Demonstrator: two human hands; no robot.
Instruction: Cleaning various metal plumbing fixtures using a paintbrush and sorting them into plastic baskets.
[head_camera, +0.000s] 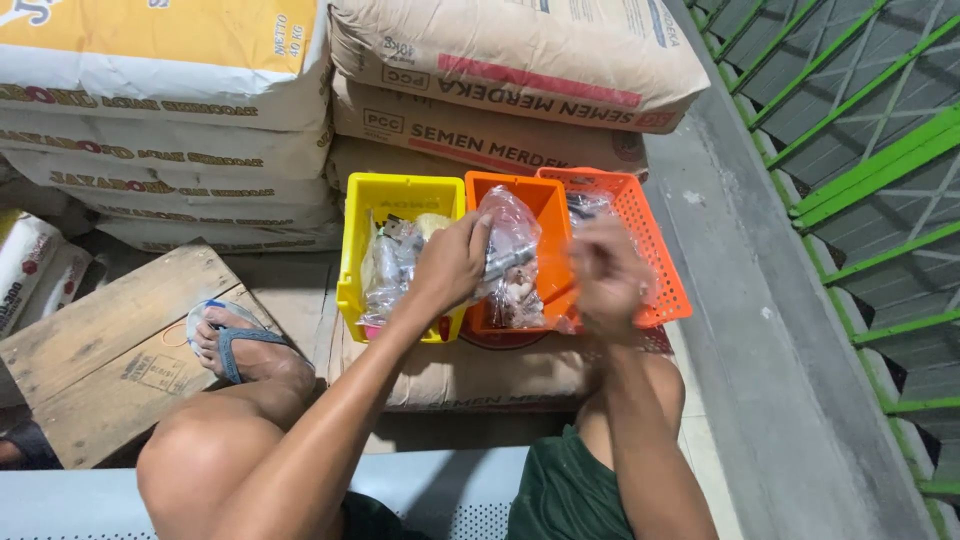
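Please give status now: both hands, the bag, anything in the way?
Left hand grips clear plastic bag of small parts over orange plastic bin. Right hand blurred at bag's edge, grip unclear. Nothing blocking.

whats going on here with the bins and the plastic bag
A seated person works over three small bins set on a cement sack. The left hand grips a clear plastic bag holding small metal parts, held up over the orange bin. The right hand is blurred, beside the bag in front of the orange mesh basket; whether it holds anything is unclear. The yellow bin on the left holds more bagged items.
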